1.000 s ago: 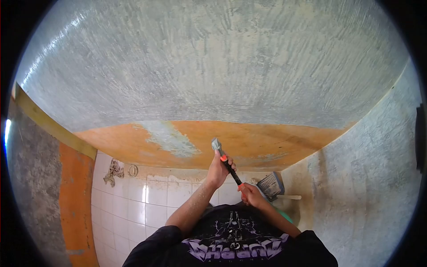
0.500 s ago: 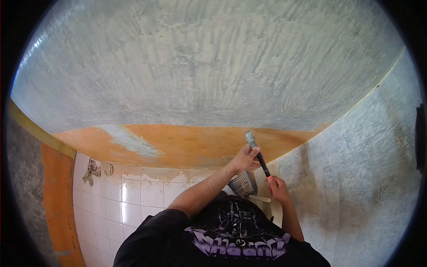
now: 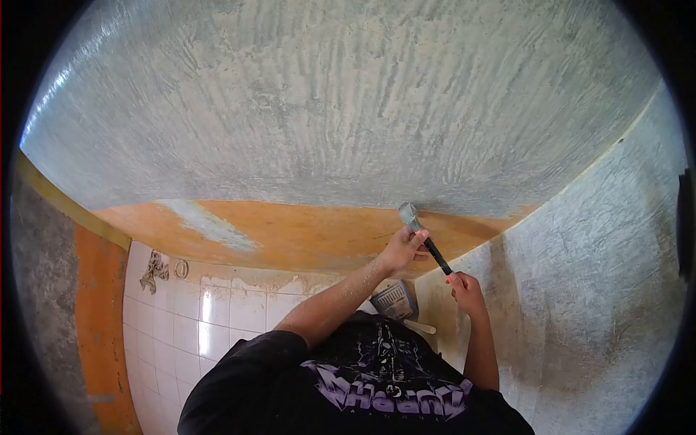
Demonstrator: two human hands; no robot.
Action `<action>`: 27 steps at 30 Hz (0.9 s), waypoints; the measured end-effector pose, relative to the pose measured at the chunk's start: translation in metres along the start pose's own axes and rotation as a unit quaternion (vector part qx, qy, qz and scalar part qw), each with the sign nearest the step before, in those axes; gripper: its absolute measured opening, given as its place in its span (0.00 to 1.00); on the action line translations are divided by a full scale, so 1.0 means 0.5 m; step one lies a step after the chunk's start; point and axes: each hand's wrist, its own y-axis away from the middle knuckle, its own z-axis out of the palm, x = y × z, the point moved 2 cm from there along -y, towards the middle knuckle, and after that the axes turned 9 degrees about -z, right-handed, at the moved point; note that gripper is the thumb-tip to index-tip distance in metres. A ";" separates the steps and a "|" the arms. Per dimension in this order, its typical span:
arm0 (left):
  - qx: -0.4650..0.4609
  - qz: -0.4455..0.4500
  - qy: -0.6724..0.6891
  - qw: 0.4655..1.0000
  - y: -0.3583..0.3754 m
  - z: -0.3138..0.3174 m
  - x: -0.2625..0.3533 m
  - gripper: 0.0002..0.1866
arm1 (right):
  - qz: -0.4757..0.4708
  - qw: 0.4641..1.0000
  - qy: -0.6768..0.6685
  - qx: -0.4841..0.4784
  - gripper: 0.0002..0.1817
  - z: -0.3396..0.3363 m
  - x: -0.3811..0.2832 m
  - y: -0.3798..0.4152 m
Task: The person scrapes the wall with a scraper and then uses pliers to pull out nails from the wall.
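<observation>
A long-handled tool (image 3: 436, 253) with a black shaft, a red end and a broad grey head slants up toward the wall. My left hand (image 3: 403, 251) is closed on it just below the head, thumb along the shaft and other fingers partly extended. Lower down and to the right, my right hand (image 3: 467, 292) wraps round the red end. The grey head overlaps the border between the rough grey coat (image 3: 319, 152) and the orange band (image 3: 312, 228) of the wall. Pale specks cover my left forearm.
A grey container (image 3: 392, 299) with a grid-like face stands on the floor by my body, a pale stick (image 3: 420, 327) beside it. White tiles (image 3: 248, 308) cover the floor at left, with a crumpled rag (image 3: 153, 271) and a ring (image 3: 181, 269). A mottled side wall (image 3: 580, 290) rises at right.
The tool's head has turned to show a broader face and moved slightly up. My right hand has shifted up and right; both hands keep hold of the tool.
</observation>
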 end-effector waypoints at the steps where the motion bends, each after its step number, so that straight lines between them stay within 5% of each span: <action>1: 0.002 0.005 0.004 1.000 0.001 -0.001 0.002 0.18 | -0.004 1.000 0.002 0.001 0.20 0.001 -0.001 -0.001; 17: 0.027 0.052 0.037 0.998 -0.007 -0.016 -0.010 0.19 | -0.079 0.993 0.081 0.020 0.20 0.013 -0.047 -0.021; 27: 0.010 0.002 0.006 1.000 0.024 -0.029 0.027 0.21 | -0.054 0.993 0.093 0.038 0.22 0.013 -0.066 -0.016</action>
